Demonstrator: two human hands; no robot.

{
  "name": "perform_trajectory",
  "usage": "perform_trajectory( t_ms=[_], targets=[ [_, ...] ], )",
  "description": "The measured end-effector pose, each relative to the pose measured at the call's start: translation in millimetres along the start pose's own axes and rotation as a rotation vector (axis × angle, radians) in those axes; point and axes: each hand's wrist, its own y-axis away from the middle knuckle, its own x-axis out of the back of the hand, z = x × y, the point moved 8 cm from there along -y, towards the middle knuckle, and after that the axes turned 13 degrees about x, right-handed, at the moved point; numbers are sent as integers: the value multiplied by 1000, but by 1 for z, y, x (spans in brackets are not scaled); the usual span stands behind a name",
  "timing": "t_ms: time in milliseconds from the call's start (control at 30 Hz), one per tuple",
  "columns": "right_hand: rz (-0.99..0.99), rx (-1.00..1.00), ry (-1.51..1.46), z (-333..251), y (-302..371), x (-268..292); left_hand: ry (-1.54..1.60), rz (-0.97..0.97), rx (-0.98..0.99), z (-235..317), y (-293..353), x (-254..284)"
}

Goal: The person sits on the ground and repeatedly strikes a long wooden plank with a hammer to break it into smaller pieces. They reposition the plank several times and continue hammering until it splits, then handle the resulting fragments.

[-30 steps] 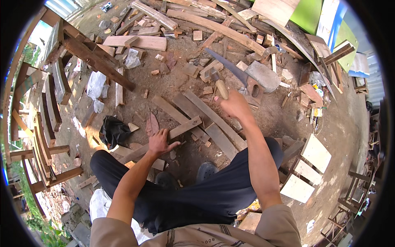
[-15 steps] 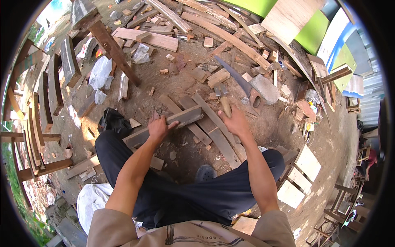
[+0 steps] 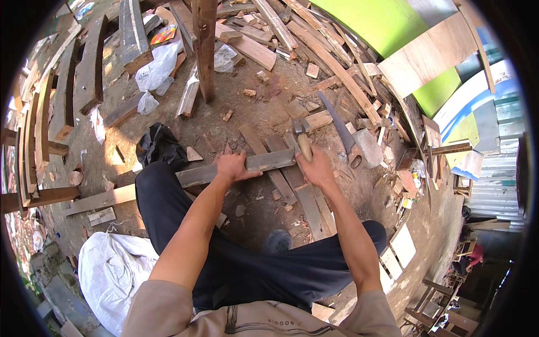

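From the head view, the left hand (image 3: 234, 167) lies flat with fingers spread, pressing down on a long grey weathered plank (image 3: 236, 167) that runs across the person's lap from near the left knee to just beside the right hand (image 3: 317, 168). The right hand is curled shut around the pale wooden handle of a hammer (image 3: 303, 141), whose dark metal head points away, over the plank's far end. The plank looks stiff and rough, probably dry and fairly light for its length; its worn grain should not slip under a palm, though splinters seem likely, so pressing near the middle, as here, looks the steadiest hold. The hammer is head-heavy and best held low on the handle. A handsaw (image 3: 340, 128) lies on the dirt ground (image 3: 252, 106) just beyond, among scattered offcuts.
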Motion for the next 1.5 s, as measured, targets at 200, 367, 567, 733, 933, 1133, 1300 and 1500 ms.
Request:
perform_trajectory(
  t_ms=[200, 367, 567, 733, 933, 1133, 1300, 1500],
  targets=[
    [180, 375, 257, -71, -40, 8, 133, -69, -6, -4, 3, -8],
    [-40, 221, 411, 17, -10, -24, 192, 100, -88, 3, 11, -11],
    [104, 29, 242, 61, 44, -13, 185, 179, -123, 13, 18, -11],
    [346, 104, 290, 30, 51, 24, 144, 278, -162, 49, 7, 4],
    [377, -66, 302, 61, 69, 30, 123, 277, -233, 75, -6, 4],
    [501, -96, 226, 98, 85, 40, 83, -66, -231, 91, -8, -4],
    [437, -254, 46, 103, 92, 46, 56, 226, -370, 109, 16, 4],
    [332, -270, 49, 111, 96, 39, 35, 223, -386, 109, 9, -8]
  ],
)
